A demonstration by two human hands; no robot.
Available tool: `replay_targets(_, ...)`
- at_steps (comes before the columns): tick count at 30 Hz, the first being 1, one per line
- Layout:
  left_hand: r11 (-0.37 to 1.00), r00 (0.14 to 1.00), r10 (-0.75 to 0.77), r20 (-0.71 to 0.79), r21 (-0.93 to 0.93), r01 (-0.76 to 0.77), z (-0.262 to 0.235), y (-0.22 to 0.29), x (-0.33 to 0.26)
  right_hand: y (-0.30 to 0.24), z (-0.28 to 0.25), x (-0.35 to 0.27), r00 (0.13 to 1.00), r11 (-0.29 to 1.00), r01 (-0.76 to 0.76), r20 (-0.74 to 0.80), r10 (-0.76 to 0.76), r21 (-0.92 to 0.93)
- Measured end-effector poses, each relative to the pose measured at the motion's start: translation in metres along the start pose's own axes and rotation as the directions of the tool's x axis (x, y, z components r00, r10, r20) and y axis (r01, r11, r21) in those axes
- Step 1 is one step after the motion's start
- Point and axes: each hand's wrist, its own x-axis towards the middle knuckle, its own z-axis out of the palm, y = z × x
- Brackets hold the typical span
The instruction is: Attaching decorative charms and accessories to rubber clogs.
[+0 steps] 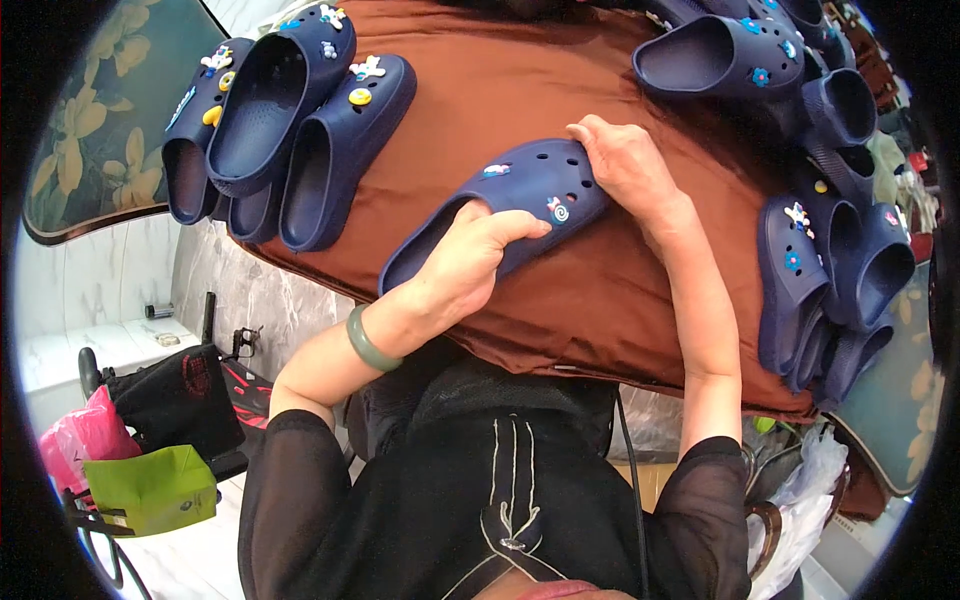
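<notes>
A navy clog (500,210) with round holes and small coloured charms on its upper lies slantwise on the brown cloth (500,90) that covers the tabletop, near the middle of the edge closest to the person, its toe pointing away and to the right. The left hand (470,255) is closed over the heel end, thumb lying across the upper and fingers tucked into the opening. The right hand (625,165) is pressed on the toe end, fingers curled over the front rim. A green bangle (368,340) sits on the left wrist.

Toward the far left corner, three more navy clogs (290,130) with charms lie stacked and overlapping, openings facing the person. Along the right edge a pile of navy clogs (830,270) crowds together, with further ones (730,55) at the far right corner. Beyond the left edge, lower down, stand a green paper bag (150,490) and a pink plastic bag (80,435) beside a black bag (175,400).
</notes>
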Motion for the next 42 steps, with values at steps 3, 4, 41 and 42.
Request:
replay_targets(3,0.999,0.999,-0.047,0.004,-0.010,0.047,-0.001,0.004,0.000,0.008,0.009,-0.002,0.994,0.993,-0.104,-0.014,0.105,0.060)
replay_targets(4,0.999,0.999,-0.050,0.001,-0.013,0.050,-0.001,0.003,0.000,0.012,0.010,-0.004,0.996,0.978,-0.065,-0.040,0.074,0.200)
replay_targets(41,0.999,0.998,0.015,0.059,0.038,-0.018,-0.020,-0.011,0.005,-0.036,0.004,0.025,0.934,0.360,-0.357,0.328,0.140,0.862)
replay_targets(42,0.998,1.000,-0.004,0.031,0.067,0.002,-0.020,-0.010,0.004,-0.032,-0.001,0.018,0.940,0.312,-0.335,0.294,0.172,0.889)
